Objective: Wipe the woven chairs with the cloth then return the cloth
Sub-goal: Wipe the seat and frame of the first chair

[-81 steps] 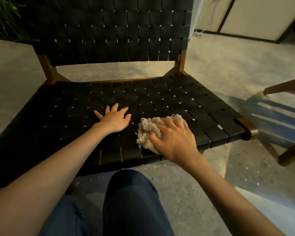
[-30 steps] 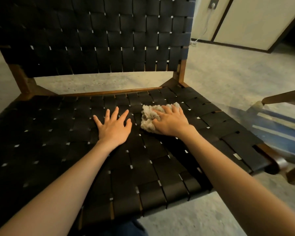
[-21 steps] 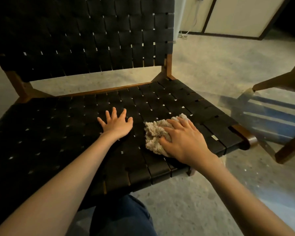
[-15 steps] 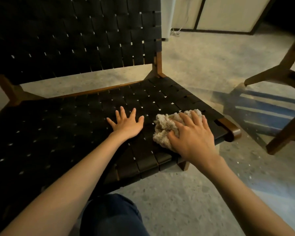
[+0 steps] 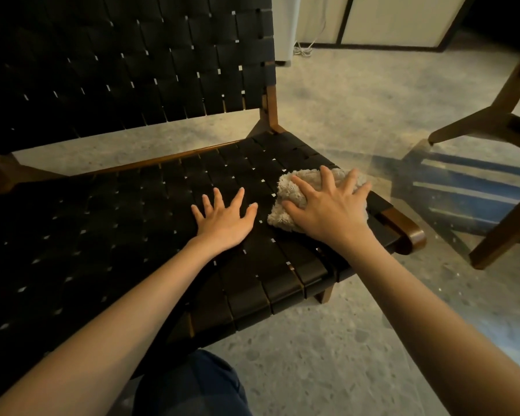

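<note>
A low chair of black woven straps [image 5: 108,235] on a brown wooden frame fills the left and middle of the head view. A fluffy beige cloth [image 5: 285,199] lies bunched on the seat near its right edge. My right hand [image 5: 327,208] presses flat on the cloth with spread, straight fingers and covers most of it. My left hand [image 5: 224,219] rests flat on the seat straps just left of the cloth, fingers spread, holding nothing.
The wooden legs and frame of a second chair [image 5: 499,127] stand at the right, a short gap from the seat's rounded wooden corner [image 5: 409,232]. A speckled concrete floor [image 5: 357,103] lies around. My knee in dark trousers [image 5: 189,385] is below the seat's front edge.
My right hand has slid the cloth from the back middle of the seat forward and rightward, now at the right edge. My left hand stays flat on the seat.
</note>
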